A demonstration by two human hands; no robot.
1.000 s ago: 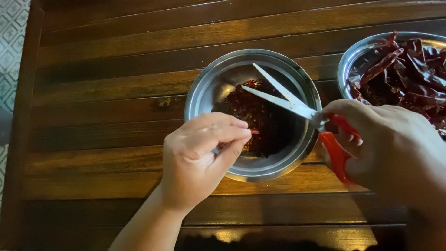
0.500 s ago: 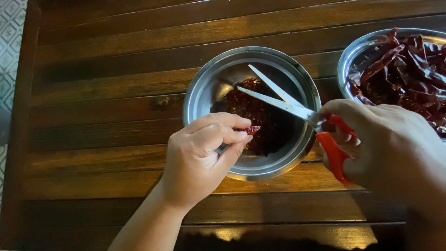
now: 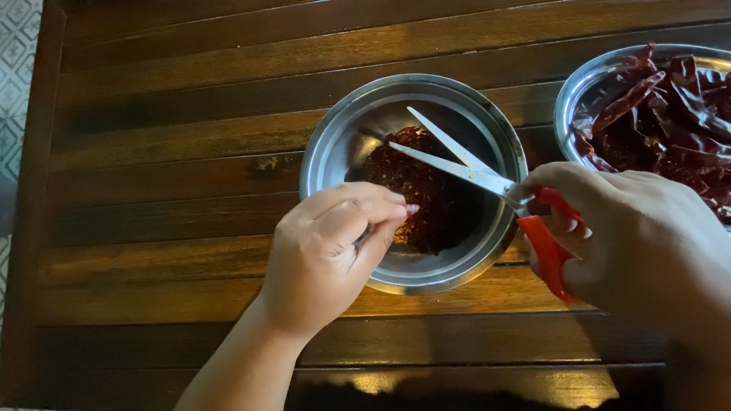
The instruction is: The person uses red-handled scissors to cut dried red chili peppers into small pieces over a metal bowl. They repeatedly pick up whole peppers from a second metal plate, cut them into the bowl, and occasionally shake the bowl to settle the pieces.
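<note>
A steel bowl [image 3: 335, 144] stands on the slatted wooden table and holds a heap of cut dried red chilli pieces [image 3: 426, 198]. My left hand [image 3: 327, 251] hovers over the bowl's near-left rim with fingertips pinched together; a tiny bit of chilli seems to sit at the tips, too small to be sure. My right hand [image 3: 647, 236] grips red-handled scissors [image 3: 487, 179], whose blades are spread apart above the chilli heap, pointing up-left.
A second steel bowl [image 3: 567, 106] at the right edge is full of whole dried red chillies [image 3: 670, 106]. Dark wooden table slats [image 3: 167, 152] stretch to the left; a patterned tiled floor [image 3: 15, 76] shows past the table's left edge.
My left hand's pinched fingers have drawn slightly back toward the bowl's near rim. The scissors stay spread over the bowl, barely shifted.
</note>
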